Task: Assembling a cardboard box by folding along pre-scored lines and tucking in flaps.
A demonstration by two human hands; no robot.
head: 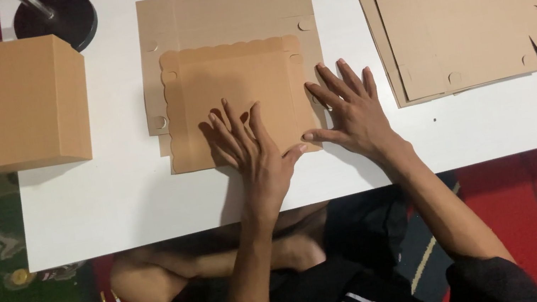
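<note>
Left hand (250,150) and right hand (349,113) (both open, fingers spread) press flat on the cardboard sheet (229,85).

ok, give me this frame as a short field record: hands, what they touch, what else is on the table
left hand: flat, fingers spread, pressing on the folded cardboard sheet
right hand: flat, fingers spread, on the sheet's right edge, partly on the white table
sheet: flat brown die-cut, scalloped flap folded over on top, centre of table
assembled box: closed brown carton, table's left end
flat stack: unfolded cardboard blanks, upper right
stand base: round black, upper left
grip: neither hand closed on anything
</note>
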